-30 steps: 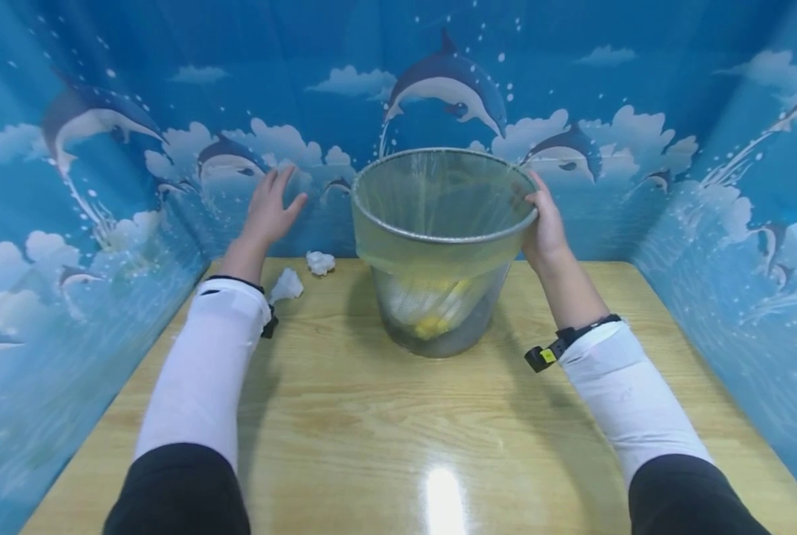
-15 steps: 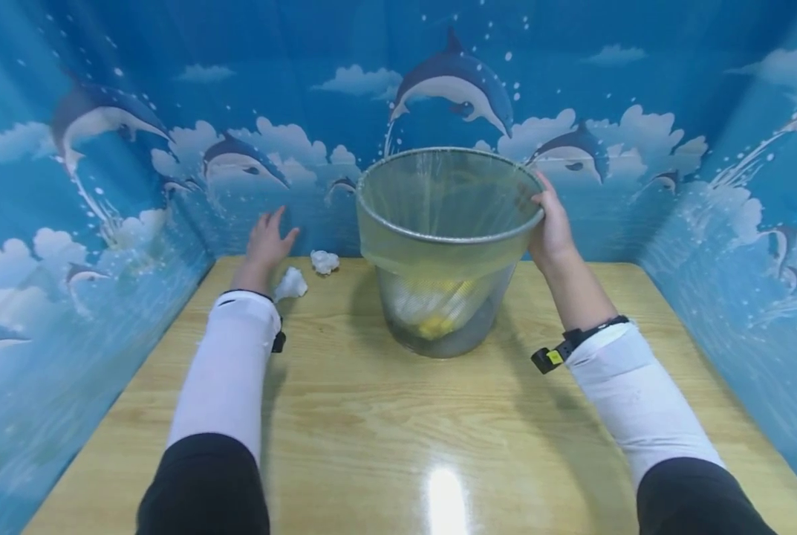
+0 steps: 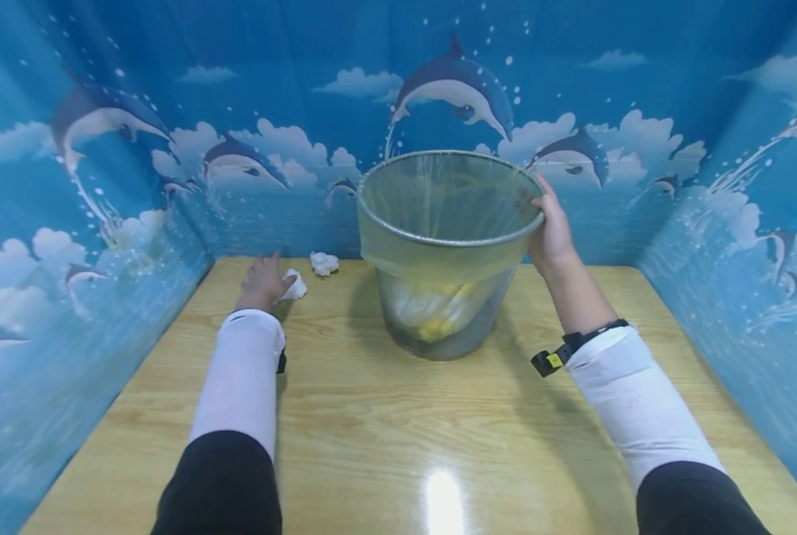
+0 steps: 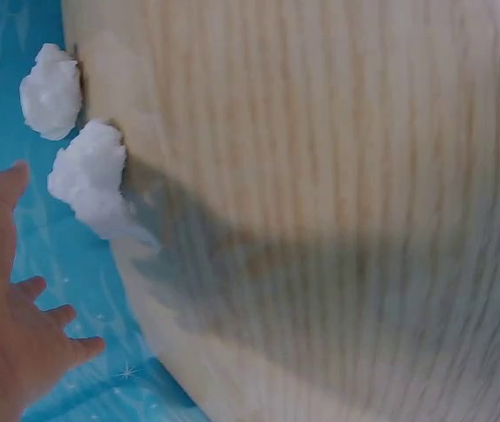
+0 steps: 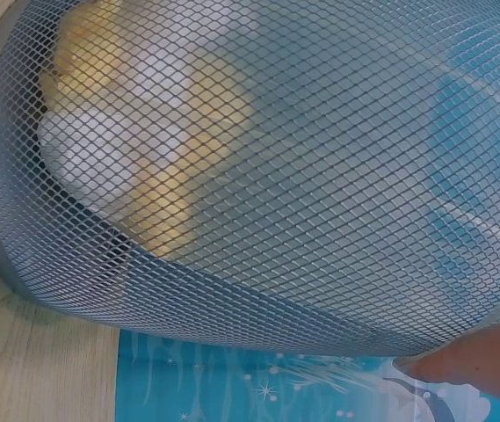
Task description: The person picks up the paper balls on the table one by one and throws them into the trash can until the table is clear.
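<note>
A mesh wastebasket (image 3: 445, 312) stands upright on the table, lined with a translucent yellowish bag folded over its rim. My right hand (image 3: 553, 227) grips the rim on its right side, thumb outside; the other fingers are partly hidden behind the bag. White and yellow crumpled bits (image 5: 91, 149) show through the mesh at the bottom. At the far left, my left hand (image 3: 263, 282) is lowered beside a crumpled white paper ball (image 3: 295, 286), thumb nearest it. In the left wrist view its fingers (image 4: 78, 350) are spread and apart from the paper. A second paper ball (image 4: 52, 92) lies just beyond.
The wooden table (image 3: 371, 416) ends at a blue dolphin-printed curtain (image 3: 291, 200) that rises at the back and both sides. Light glares off the table near the front.
My left hand has come down from in front of the curtain to the table beside the nearer paper ball. My right hand has kept its grip on the wastebasket, which stays in place.
</note>
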Available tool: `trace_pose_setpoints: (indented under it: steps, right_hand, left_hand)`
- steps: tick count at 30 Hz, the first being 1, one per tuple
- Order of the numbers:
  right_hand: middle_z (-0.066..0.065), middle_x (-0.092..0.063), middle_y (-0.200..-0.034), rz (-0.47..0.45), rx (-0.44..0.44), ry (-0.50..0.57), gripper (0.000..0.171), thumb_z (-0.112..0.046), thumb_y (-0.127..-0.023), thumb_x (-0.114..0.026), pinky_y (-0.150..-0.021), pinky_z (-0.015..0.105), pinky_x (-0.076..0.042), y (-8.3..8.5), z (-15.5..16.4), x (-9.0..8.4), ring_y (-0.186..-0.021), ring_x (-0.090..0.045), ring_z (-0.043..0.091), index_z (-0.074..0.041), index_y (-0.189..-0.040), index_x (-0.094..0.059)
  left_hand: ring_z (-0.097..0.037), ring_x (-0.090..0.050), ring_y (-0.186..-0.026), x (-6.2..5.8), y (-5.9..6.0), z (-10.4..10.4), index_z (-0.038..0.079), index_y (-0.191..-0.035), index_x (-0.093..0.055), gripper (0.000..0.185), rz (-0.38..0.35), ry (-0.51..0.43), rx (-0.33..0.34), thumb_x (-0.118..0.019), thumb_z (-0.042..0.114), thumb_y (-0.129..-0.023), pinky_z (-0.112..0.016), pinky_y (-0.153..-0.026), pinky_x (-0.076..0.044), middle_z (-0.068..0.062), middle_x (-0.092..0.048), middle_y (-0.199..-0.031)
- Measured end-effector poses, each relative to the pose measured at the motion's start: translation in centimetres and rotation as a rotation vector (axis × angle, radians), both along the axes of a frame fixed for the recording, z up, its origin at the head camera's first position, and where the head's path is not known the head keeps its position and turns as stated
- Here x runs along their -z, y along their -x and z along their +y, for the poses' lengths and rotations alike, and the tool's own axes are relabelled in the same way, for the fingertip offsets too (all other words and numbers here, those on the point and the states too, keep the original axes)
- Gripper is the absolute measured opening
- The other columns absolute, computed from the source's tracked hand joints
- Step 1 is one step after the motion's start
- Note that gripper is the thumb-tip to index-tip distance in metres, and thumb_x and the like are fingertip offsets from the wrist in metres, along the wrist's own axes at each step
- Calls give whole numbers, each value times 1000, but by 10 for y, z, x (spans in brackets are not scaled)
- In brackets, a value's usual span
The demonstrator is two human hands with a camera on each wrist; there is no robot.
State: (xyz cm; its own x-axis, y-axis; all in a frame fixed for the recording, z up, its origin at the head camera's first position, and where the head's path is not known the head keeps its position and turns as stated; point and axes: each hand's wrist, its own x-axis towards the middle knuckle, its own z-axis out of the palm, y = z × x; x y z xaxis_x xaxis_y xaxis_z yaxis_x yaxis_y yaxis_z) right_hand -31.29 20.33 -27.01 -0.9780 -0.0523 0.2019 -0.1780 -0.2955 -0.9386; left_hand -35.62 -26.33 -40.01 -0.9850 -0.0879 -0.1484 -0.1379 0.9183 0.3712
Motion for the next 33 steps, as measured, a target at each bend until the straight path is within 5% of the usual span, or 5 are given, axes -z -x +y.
trace_pose_setpoints:
  steps: [7, 18, 33]
  right_hand:
    - [1, -15, -161, 3, 0, -7, 65, -15, -93, -24, -118, 37, -18, 0, 1, 0, -145, -20, 23, -17, -157, -9]
    - [-3, -9, -162, -23, 2, -18, 66, -16, -94, -24, -119, 36, -15, 0, 1, -1, -147, -16, 19, -19, -157, -5]
    - [-3, -8, -162, -29, -6, -12, 66, -16, -94, -25, -118, 37, -17, -3, 1, -3, -147, -17, 20, -20, -157, -6]
  left_hand:
    - [-51, -6, -143, 11, -10, 14, 6, -155, -12, 70, -37, 20, 82, -47, 34, -101, -68, -111, -13, -28, -3, -158]
    - [-49, -14, -142, 19, -6, 26, 0, -152, -20, 65, -88, 1, 141, -46, 30, -100, -61, -114, -19, -29, -11, -156]
    - [-48, -42, -126, 23, 1, 30, -3, -136, -46, 45, -76, 75, 247, -52, 16, -96, -56, -106, -35, -32, -45, -134]
